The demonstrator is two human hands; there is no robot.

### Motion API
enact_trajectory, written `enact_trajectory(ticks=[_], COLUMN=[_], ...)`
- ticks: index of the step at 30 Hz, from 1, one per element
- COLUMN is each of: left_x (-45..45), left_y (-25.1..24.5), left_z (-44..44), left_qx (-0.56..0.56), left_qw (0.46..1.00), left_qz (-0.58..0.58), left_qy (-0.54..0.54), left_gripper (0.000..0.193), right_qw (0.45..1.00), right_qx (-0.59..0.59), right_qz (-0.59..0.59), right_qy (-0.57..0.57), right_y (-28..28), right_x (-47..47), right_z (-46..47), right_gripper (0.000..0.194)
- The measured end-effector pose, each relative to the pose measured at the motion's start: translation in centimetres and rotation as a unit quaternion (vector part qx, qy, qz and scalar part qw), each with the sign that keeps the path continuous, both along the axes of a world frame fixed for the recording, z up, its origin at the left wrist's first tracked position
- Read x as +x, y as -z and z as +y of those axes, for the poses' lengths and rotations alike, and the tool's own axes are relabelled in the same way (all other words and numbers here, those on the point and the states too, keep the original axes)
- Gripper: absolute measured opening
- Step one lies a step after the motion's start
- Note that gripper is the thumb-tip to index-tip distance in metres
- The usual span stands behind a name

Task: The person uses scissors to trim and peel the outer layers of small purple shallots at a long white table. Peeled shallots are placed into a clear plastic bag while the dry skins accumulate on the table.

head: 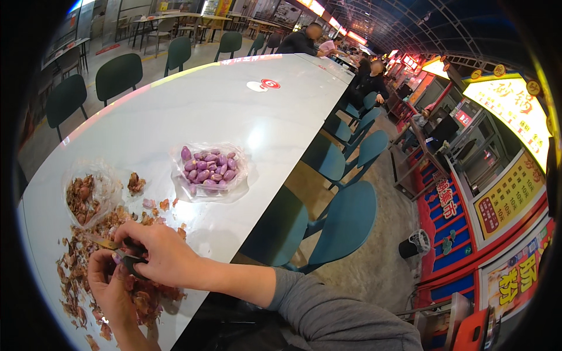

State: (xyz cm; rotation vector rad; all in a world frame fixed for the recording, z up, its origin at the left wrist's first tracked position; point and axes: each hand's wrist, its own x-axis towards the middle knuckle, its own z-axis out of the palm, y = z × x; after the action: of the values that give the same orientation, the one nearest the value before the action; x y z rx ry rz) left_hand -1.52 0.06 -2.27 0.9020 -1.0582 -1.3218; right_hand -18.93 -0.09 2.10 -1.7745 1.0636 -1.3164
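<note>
My right hand [160, 250] is closed on the dark handles of a pair of scissors [103, 241], whose metal blades point left. Just below the blades, my left hand [107, 274] pinches a small purple shallot [117, 258] between thumb and fingers. Dry brown shallot skins [145, 302] lie scattered under and around both hands. A clear plastic bag with unpeeled shallots [83, 197] stands open beyond my hands on the left. Farther right, peeled purple shallots [208, 169] fill another clear plastic bag [239, 186]. A small clump of brown shallots [136, 183] sits between the two bags.
The long white table [175, 114] bears a round red numbered sticker [270, 84]. Blue-green chairs [347, 223] line its right side, dark green chairs [119, 77] its left. People sit at the far end. A black bin [409, 248] stands near the food stalls at right.
</note>
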Motion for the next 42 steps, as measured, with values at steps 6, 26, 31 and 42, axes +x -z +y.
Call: enact_trajectory(ticks=[6,26,31,42], left_x=[-0.3,0.2,-0.1,-0.9], left_y=[-0.4,0.5,0.1,-0.5], left_z=[0.1,0.0,0.0,0.4], left_qx=[0.018,0.031,0.02,-0.01], left_qw=[1.0,0.996,0.995,0.996], left_qz=[0.005,0.022,0.003,-0.068], left_qy=[0.023,0.075,0.097,0.05], left_gripper=[0.024,0.023,0.024,0.022], right_qw=[0.999,0.991,0.99,0.993], right_qx=[-0.002,0.099,0.119,0.087], right_qz=[-0.034,-0.082,-0.072,-0.078], right_qy=[0.009,-0.037,-0.029,-0.022], right_y=[0.3,1.4,1.4,1.1], right_x=[0.6,-1.3,-1.6,-1.3], right_z=[0.2,0.0,0.0,-0.1], right_gripper=[0.028,0.035,0.034,0.03])
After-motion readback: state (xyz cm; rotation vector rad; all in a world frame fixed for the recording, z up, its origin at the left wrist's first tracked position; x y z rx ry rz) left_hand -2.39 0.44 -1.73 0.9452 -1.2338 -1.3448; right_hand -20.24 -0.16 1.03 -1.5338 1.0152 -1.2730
